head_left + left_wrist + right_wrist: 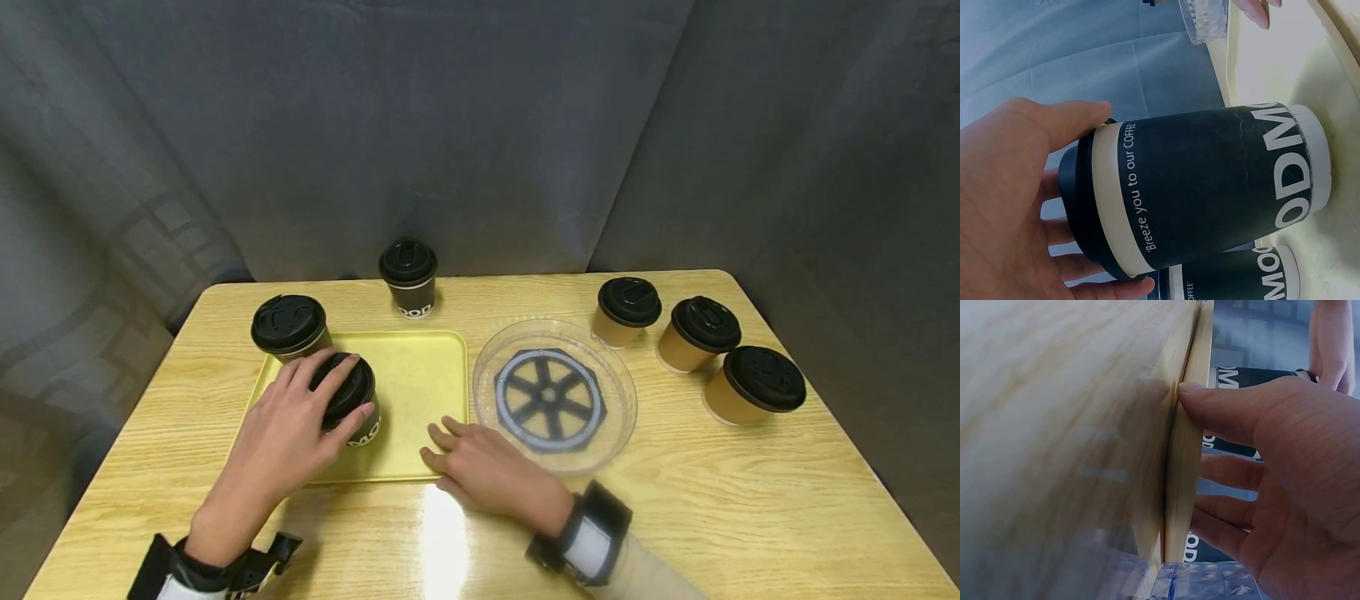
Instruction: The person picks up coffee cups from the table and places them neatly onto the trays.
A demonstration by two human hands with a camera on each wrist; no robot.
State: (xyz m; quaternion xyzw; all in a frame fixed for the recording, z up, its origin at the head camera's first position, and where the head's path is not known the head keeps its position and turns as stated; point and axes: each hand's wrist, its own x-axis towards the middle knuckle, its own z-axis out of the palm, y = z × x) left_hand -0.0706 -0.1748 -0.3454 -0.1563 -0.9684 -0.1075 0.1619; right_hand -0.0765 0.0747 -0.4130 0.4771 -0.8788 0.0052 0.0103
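My left hand [288,417] grips a black paper coffee cup [1210,181] round its black lid [352,392], thumb on one side and fingers on the other. White lettering runs round the cup, and its white base is right at the surface of the yellow tray [412,375]. A second black cup [1229,278] stands close behind it, its lid [288,323] showing at the tray's back left. At the tray's near right corner, my right hand [498,471] holds the rim, thumb [1210,403] against the outer side and fingers over the inside.
Another black lidded cup [412,287] stands behind the tray. Right of the tray lies a round clear plastic dish [618,417] with a dark spoked pattern in its middle. Three brown cups with black lids [618,321] stand at the right; a grey curtain [450,150] hangs behind the table.
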